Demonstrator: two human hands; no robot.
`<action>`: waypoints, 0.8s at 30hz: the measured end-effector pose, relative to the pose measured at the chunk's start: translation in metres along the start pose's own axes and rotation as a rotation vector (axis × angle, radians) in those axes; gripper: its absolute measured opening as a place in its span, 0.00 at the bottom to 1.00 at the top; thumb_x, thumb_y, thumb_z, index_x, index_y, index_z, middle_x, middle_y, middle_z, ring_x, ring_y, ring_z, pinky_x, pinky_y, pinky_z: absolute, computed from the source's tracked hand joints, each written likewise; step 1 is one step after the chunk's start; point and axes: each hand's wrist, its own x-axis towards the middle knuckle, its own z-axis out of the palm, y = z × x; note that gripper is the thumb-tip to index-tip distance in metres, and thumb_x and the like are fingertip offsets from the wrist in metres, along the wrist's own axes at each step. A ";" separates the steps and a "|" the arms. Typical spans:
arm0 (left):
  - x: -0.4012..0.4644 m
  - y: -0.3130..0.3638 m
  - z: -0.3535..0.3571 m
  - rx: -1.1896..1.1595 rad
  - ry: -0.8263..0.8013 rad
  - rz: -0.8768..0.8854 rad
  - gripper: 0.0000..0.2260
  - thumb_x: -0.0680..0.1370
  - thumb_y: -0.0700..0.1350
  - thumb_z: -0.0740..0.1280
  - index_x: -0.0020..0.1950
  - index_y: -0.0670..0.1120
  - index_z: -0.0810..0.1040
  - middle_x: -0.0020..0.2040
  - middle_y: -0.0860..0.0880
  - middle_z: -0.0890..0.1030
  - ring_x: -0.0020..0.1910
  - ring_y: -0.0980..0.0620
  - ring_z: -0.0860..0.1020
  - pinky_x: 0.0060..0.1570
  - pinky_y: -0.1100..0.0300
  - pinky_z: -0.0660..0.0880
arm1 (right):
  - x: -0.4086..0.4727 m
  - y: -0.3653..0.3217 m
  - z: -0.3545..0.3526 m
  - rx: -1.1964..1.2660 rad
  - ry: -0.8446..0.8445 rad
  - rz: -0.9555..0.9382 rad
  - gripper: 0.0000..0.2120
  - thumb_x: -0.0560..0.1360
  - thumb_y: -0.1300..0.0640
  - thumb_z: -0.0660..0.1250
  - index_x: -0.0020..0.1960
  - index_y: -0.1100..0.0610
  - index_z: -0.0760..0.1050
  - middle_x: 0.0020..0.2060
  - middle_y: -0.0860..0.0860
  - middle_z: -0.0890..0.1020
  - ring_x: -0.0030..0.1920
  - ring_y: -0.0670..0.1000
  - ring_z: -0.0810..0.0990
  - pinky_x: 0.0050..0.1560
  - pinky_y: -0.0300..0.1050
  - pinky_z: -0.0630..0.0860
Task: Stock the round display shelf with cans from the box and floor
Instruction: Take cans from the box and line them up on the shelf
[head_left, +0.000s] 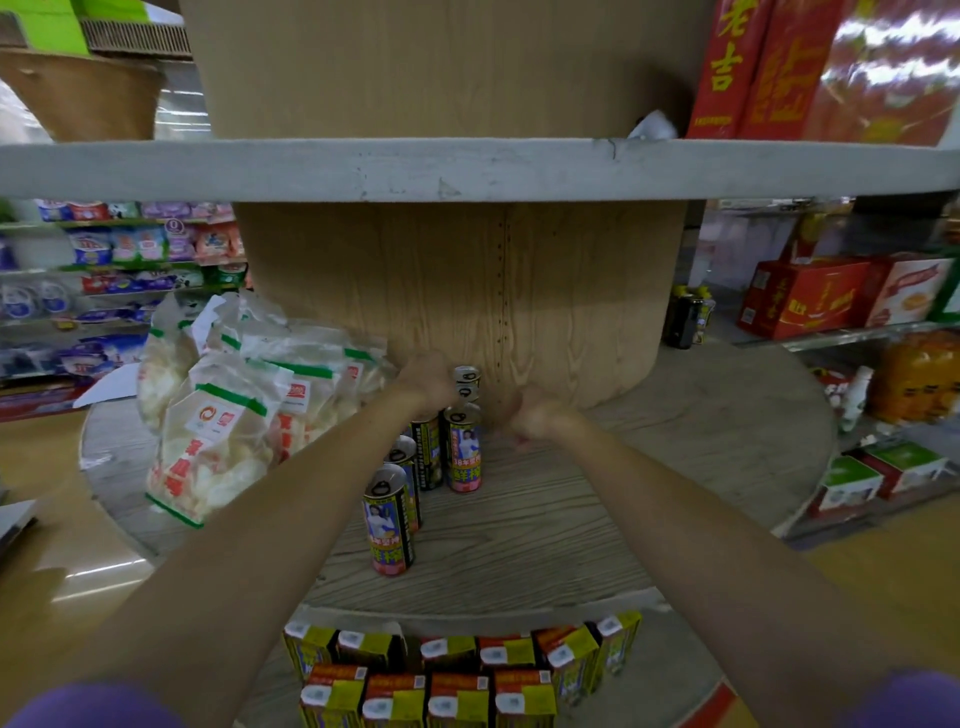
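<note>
The round display shelf has a wooden core (545, 301) and a grey lower tier (519, 535). Several tall printed cans stand in a row on this tier, from the front can (389, 519) back to the rear can (463, 449). One more can (466, 383) sits above the rear can, and my left hand (426, 382) grips its left side. My right hand (535, 413) is close to the core, just right of the cans, with its fingers curled and nothing visible in it. No box of cans is in view.
Bags of white snacks (223, 415) are piled on the tier's left part. Small drink cartons (441, 680) stand in rows below the tier's front edge. The upper tier's rim (467, 169) overhangs, with red boxes (753, 67) on it. Dark bottles (685, 317) stand at right.
</note>
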 end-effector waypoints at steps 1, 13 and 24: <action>0.000 0.009 0.004 -0.027 -0.025 0.016 0.06 0.74 0.42 0.72 0.44 0.40 0.82 0.43 0.43 0.83 0.43 0.47 0.82 0.39 0.54 0.79 | -0.003 0.007 -0.005 -0.036 0.014 -0.011 0.04 0.74 0.65 0.70 0.46 0.61 0.75 0.37 0.55 0.79 0.32 0.49 0.81 0.32 0.42 0.81; -0.012 0.064 0.020 -0.006 -0.087 -0.010 0.03 0.74 0.40 0.70 0.48 0.43 0.81 0.45 0.43 0.83 0.44 0.44 0.84 0.42 0.52 0.82 | -0.034 0.029 -0.037 -0.084 -0.043 -0.097 0.04 0.72 0.69 0.69 0.43 0.62 0.79 0.28 0.52 0.81 0.29 0.46 0.80 0.37 0.45 0.83; -0.055 -0.057 -0.037 -0.068 -0.161 -0.261 0.12 0.73 0.40 0.74 0.54 0.35 0.82 0.52 0.37 0.83 0.50 0.39 0.83 0.49 0.47 0.81 | -0.022 -0.049 0.064 -0.224 -0.256 -0.271 0.02 0.74 0.67 0.69 0.43 0.62 0.79 0.34 0.57 0.80 0.37 0.58 0.82 0.35 0.48 0.81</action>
